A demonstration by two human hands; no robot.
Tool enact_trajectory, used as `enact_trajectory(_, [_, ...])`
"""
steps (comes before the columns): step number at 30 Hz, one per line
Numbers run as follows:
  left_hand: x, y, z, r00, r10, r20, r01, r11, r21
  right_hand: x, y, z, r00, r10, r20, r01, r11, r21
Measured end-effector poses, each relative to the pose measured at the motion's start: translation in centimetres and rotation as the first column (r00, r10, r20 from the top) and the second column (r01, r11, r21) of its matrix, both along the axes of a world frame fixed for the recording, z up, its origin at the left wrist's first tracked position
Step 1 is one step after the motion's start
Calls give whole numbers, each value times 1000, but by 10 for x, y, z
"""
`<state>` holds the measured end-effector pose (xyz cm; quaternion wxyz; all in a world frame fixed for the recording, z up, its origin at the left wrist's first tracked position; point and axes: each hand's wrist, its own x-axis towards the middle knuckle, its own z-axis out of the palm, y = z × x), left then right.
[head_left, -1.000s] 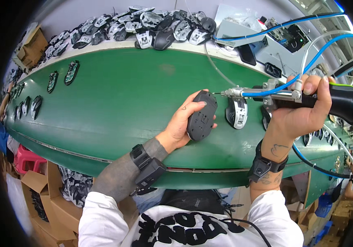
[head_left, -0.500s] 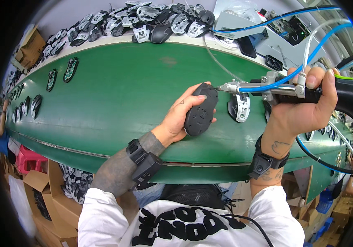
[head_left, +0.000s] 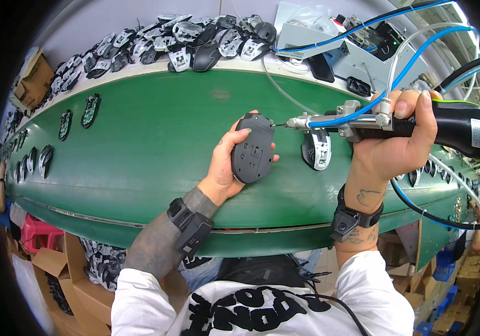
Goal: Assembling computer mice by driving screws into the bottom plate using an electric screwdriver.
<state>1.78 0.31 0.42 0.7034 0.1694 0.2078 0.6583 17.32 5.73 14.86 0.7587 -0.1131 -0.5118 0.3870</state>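
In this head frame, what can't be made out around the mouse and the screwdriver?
- Mouse top side: faces away; only its underside shows, and the left hand covers its left edge.
- Screwdriver grip: wrapped by the right hand.
- Screw at the tip: too small to tell.
- Screwdriver rear end and hoses: cut off at the picture's dark rim.

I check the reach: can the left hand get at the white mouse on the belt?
Probably not now: the left hand already holds a dark mouse; the white mouse lies uncovered just beyond it.

Matt dark plastic mouse shell (head_left: 253, 149), metal-nosed glossy black screwdriver (head_left: 396, 123), smooth matt green belt (head_left: 150, 145), glossy blue hoses (head_left: 363, 106).
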Motion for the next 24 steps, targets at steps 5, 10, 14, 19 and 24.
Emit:
enact_trajectory(5, [2, -4, 4, 1000, 2, -4, -2, 1000, 8, -7, 1, -2, 999, -20, -25, 19, 999, -38])
enact_trajectory(10, [1, -5, 5, 999, -26, 36, 25, 1000, 15, -9, 2, -6, 1000, -8, -16, 7, 1000, -28])
enact_trajectory(14, [0, -3, 10, 999, -26, -39, 27, 999, 38, -9, -3, -1, 1000, 3, -7, -3, 1000, -17])
enact_trajectory(19, [-13, 10, -4, 974, 184, -132, -191, 981, -43, -3, -13, 7, 994, 94, -52, -96, 995, -41])
enact_trajectory(24, [-21, 16, -4, 961, 276, -27, -278, 958, -70, -3, -24, 6, 988, 152, -11, -152, 988, 8])
